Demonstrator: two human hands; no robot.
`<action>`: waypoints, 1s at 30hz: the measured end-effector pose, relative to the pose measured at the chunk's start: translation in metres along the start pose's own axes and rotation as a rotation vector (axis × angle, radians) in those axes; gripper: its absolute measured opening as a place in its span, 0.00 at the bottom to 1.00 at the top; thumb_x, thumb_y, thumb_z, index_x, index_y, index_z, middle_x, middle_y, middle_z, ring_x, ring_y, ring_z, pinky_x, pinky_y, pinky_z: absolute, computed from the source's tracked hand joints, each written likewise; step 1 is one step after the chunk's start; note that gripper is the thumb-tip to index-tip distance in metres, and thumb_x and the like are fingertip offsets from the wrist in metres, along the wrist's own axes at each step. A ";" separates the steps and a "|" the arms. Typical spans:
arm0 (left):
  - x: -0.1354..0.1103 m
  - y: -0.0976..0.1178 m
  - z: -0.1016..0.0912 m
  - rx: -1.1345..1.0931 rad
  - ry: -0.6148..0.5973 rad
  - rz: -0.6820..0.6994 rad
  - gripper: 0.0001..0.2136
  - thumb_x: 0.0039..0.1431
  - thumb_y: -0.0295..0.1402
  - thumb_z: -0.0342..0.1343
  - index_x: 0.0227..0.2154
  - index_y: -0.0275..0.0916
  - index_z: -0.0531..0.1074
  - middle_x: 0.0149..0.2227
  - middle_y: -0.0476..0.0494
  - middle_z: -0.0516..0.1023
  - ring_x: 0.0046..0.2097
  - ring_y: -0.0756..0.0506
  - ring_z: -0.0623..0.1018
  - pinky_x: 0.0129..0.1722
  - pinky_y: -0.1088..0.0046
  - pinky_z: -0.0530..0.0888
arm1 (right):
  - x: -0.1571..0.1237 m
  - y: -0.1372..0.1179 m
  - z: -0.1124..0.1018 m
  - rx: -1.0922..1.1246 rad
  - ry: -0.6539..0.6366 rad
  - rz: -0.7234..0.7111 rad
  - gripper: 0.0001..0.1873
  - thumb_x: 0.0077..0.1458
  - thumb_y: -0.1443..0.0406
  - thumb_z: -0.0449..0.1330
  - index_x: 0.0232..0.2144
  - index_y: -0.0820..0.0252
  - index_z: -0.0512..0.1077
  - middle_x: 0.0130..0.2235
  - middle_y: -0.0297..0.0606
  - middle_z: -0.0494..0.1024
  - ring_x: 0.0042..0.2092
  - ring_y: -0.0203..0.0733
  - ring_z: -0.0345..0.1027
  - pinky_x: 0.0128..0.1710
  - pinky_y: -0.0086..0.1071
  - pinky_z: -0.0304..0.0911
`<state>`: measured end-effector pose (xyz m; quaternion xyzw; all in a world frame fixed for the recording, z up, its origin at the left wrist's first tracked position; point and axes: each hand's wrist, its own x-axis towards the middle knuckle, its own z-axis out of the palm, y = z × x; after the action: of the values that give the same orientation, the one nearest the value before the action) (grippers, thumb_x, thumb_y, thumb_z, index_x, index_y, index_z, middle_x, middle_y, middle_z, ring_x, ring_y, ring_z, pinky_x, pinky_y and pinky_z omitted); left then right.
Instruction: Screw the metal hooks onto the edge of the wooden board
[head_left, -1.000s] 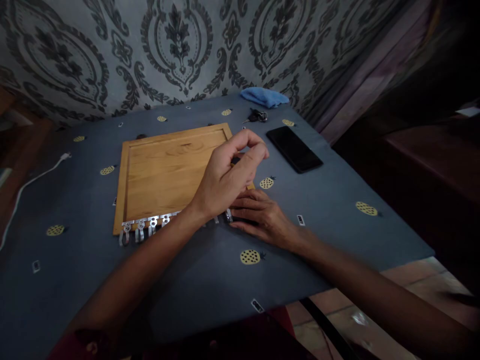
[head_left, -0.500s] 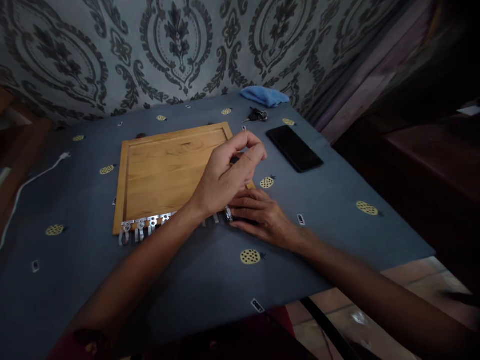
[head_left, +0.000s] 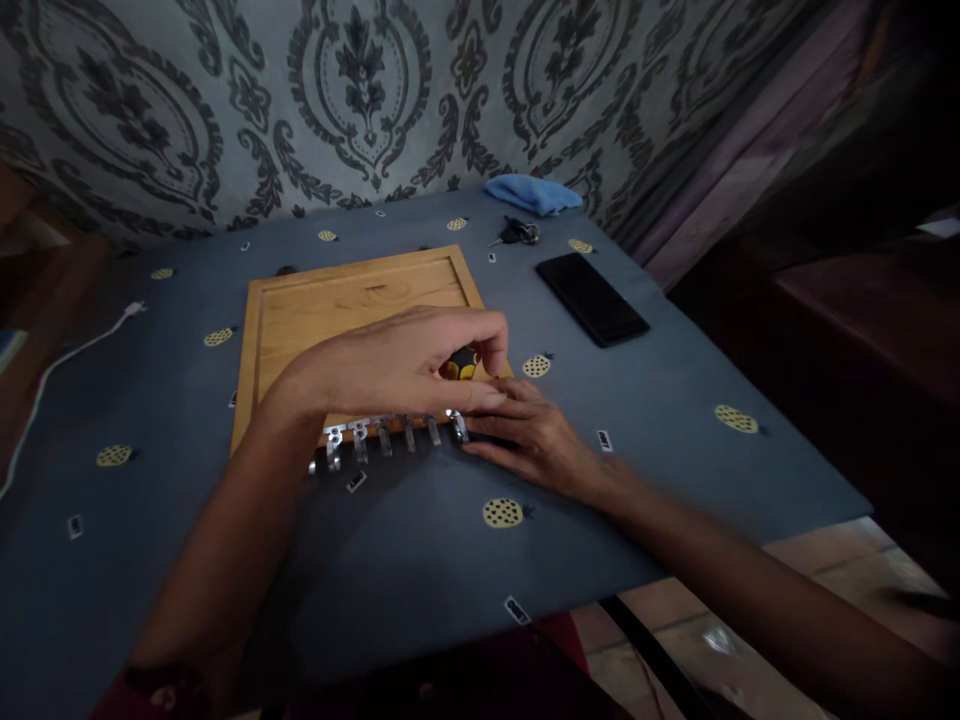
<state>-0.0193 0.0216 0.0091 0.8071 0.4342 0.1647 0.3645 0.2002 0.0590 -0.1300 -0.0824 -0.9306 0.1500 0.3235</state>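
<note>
A wooden board (head_left: 300, 310) with a raised frame lies flat on the table. Along its near edge runs a metal hook rail (head_left: 361, 436) with several hooks. My left hand (head_left: 390, 362) reaches across the board, its fingers curled around a rounded black-and-yellow handle (head_left: 461, 364), mostly hidden by the hand; I cannot tell what tool it belongs to. Its thumb tip meets the fingers of my right hand (head_left: 536, 435). The right hand rests at the near right corner, fingers and thumb closed about the rail's end; its grip is partly hidden.
The table has a blue-grey cloth (head_left: 420, 590) with pineapple prints. A black phone (head_left: 592, 300) lies right of the board, with keys (head_left: 517, 231) and a blue rag (head_left: 534, 194) behind. A white cable (head_left: 60, 355) runs along the left side. A patterned curtain (head_left: 360, 90) hangs behind.
My left hand has come down and turned flatter, bringing the black-and-yellow handle lower. Its forearm has swung left, uncovering more hooks. My right hand stays at the rail's end.
</note>
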 end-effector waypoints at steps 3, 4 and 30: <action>-0.001 0.004 -0.001 0.056 -0.022 -0.008 0.03 0.60 0.31 0.57 0.35 0.38 0.69 0.35 0.50 0.74 0.33 0.52 0.71 0.29 0.76 0.63 | 0.000 0.001 0.000 -0.002 -0.019 0.005 0.14 0.67 0.58 0.59 0.42 0.61 0.80 0.43 0.43 0.84 0.50 0.49 0.74 0.48 0.47 0.72; -0.001 0.005 -0.001 0.080 -0.011 -0.010 0.03 0.59 0.30 0.57 0.34 0.38 0.69 0.34 0.50 0.74 0.32 0.52 0.70 0.29 0.76 0.63 | 0.000 0.001 0.000 0.000 -0.027 0.009 0.14 0.67 0.58 0.59 0.43 0.61 0.80 0.44 0.43 0.84 0.50 0.49 0.74 0.49 0.47 0.72; -0.004 0.018 -0.001 0.249 -0.035 -0.007 0.07 0.58 0.22 0.57 0.30 0.38 0.65 0.33 0.51 0.71 0.34 0.51 0.68 0.33 0.74 0.61 | 0.000 0.001 0.000 0.012 -0.028 0.001 0.13 0.66 0.59 0.60 0.42 0.60 0.79 0.43 0.42 0.83 0.49 0.47 0.73 0.49 0.43 0.70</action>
<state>-0.0121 0.0123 0.0230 0.8474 0.4476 0.0943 0.2697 0.2006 0.0602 -0.1300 -0.0788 -0.9340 0.1571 0.3110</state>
